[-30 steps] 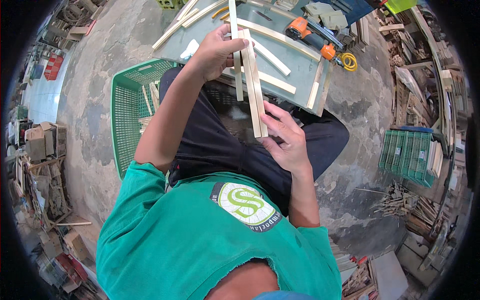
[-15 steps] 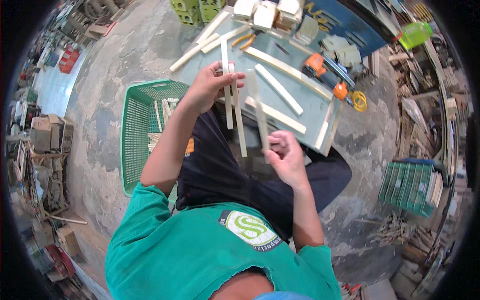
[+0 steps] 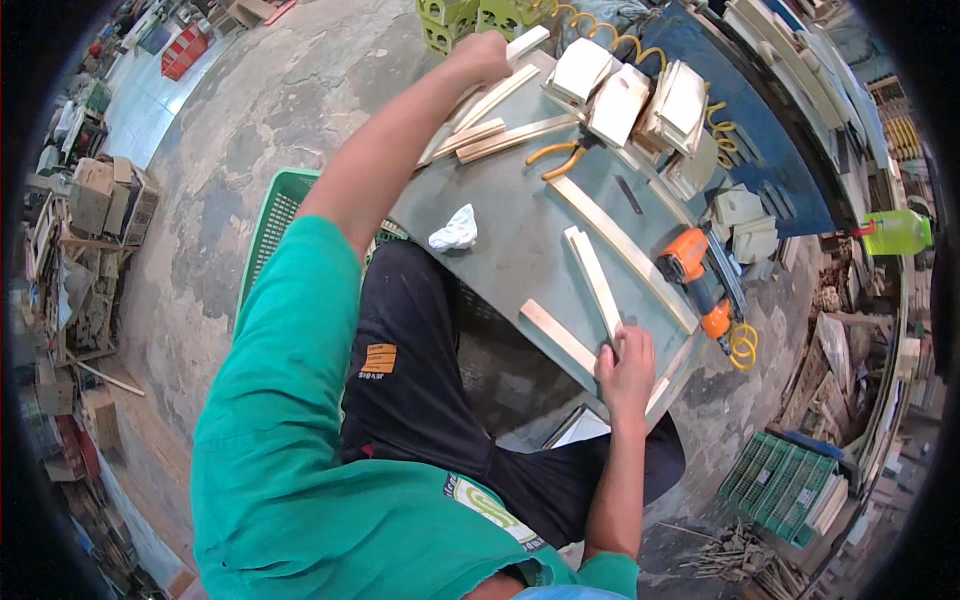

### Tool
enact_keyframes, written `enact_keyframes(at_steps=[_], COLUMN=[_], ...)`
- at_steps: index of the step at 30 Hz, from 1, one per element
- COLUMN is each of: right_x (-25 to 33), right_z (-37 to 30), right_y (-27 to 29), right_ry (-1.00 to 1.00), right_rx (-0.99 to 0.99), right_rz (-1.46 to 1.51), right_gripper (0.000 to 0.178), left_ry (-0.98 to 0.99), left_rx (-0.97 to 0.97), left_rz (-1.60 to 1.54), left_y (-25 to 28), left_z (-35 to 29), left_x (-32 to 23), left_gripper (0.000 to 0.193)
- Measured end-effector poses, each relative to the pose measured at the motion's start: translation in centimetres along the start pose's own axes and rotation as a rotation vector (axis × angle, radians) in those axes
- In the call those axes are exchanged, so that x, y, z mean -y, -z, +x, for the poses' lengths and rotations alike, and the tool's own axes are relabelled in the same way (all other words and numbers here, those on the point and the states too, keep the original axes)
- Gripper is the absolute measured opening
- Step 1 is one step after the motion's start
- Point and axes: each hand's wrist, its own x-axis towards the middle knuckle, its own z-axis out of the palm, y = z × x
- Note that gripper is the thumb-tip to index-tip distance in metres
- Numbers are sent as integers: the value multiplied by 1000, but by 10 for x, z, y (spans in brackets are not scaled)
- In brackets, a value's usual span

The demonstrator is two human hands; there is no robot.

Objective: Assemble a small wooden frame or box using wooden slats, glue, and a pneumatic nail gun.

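Note:
My left hand (image 3: 482, 58) reaches to the far left corner of the table (image 3: 440, 205). It is curled over a pale wooden strip (image 3: 528, 42) whose end sticks out past the knuckles; its fingertips are hidden. Below it lie further loose strips (image 3: 518, 138). At the near right part of the table, my right hand (image 3: 627, 375) pinches the near end of a narrow wooden strip (image 3: 598, 285), which lies close against another. One shorter strip (image 3: 560, 336) lies to its left along the near edge, and a longer one (image 3: 625, 255) runs beyond it.
Orange-handled pliers (image 3: 556, 160), a crumpled white lump (image 3: 454, 229) and an orange nail gun (image 3: 690, 262) lie on the table. Stacked wooden pieces (image 3: 612, 100) stand at its far side. A green basket (image 3: 270, 225) is on the floor at left, under my arm.
My left hand has moved from above my lap to the table's far left corner. My right hand has brought its strip down onto the table at right. The white lump has come into sight.

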Motion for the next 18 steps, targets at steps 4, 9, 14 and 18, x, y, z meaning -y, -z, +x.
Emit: enact_keyframes(at_steps=[4, 9, 14, 18], right_x=[-5, -16, -24, -28], right_z=[1, 1, 4, 2], right_y=[-13, -29, -36, -31], right_ry=[-28, -37, -21, -86], right_rx=[-49, -141, -172, -202], right_rz=[24, 60, 63, 37], right_gripper=[31, 32, 31, 29], left_ry=[109, -3, 17, -123], left_rx=[14, 97, 114, 104], left_rz=[16, 72, 59, 93], left_y=[-30, -60, -57, -29], left_z=[55, 74, 55, -6], left_x=[-4, -9, 3, -18], left_gripper=[34, 29, 34, 33])
